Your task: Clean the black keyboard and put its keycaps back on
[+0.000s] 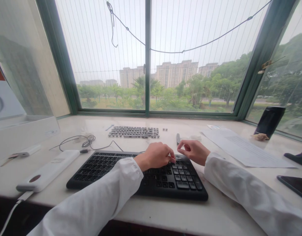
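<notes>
A black keyboard (175, 193) lies before me. Its main block shows bare key sockets, while the number pad (182, 177) carries keycaps. My left hand (155, 156) rests over the keyboard, fingers bent down and closed at the upper left of the number pad; whatever they grip is hidden. Just beyond the keyboard's top right corner hovers my right hand (194, 151), thumb and forefinger brought together in a pinch. Anything between those tips is too small to make out. Loose keycaps (133, 131) lie in keyboard-like rows behind, with a few set apart on the right.
A white power bank (49, 172) and a dark cable (89, 141) lie left, near a white box (25, 131). A small grey stick-like object (178, 139) sits behind my hands. Paper sheets (244, 147), a black can (270, 121) and a phone (294, 185) are right.
</notes>
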Tool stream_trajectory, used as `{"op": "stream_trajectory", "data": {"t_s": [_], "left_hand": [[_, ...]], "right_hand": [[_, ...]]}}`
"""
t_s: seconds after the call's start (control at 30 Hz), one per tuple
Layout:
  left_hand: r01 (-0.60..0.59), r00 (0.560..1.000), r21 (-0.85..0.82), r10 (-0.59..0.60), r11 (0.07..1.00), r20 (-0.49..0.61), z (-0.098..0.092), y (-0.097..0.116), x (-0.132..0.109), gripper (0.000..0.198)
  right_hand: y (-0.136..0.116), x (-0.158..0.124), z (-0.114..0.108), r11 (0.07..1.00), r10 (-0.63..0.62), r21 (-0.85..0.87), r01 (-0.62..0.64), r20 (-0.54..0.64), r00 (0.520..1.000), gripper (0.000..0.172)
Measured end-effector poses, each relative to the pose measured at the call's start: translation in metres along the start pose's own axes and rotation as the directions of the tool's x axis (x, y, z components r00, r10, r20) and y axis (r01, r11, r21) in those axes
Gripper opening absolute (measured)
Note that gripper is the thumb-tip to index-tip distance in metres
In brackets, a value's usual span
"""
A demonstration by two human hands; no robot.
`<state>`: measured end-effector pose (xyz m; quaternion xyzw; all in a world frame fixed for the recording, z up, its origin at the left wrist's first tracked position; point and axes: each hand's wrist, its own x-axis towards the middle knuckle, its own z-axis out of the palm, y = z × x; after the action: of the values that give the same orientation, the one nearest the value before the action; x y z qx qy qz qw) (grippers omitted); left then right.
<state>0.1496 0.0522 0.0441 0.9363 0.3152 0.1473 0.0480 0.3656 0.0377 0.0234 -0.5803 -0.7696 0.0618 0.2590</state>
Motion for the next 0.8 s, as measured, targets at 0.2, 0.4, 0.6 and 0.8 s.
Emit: {"op": "stream_trajectory", "data": {"t_s": [0.2,0.4,0.6,0.8], "left_hand": [[0.143,0.988,0.154,-0.132,0.978,-0.081,0.0,-0.005,-0.001,0.023],[0.221,0.974,0.239,-0.204,0.945,-0.094,0.004,-0.01,-0.004,0.047],[0.256,0.966,0.237,-0.243,0.937,-0.083,-0.002,-0.019,-0.005,0.053],[0.207,0.978,0.234,-0.197,0.95,-0.063,-0.002,-0.019,-0.008,0.062]], "right_hand": [[0.012,0.003,0.002,1.0,0.017,-0.008,-0.017,-0.033,0.999,0.024],[0.024,0.006,0.007,0.999,0.029,-0.027,-0.03,-0.052,0.998,0.026],[0.025,0.005,0.013,0.996,0.055,-0.064,-0.061,-0.092,0.994,0.029],[0.023,0.035,0.017,0.969,0.092,-0.224,-0.105,-0.069,0.993,0.029]]}}
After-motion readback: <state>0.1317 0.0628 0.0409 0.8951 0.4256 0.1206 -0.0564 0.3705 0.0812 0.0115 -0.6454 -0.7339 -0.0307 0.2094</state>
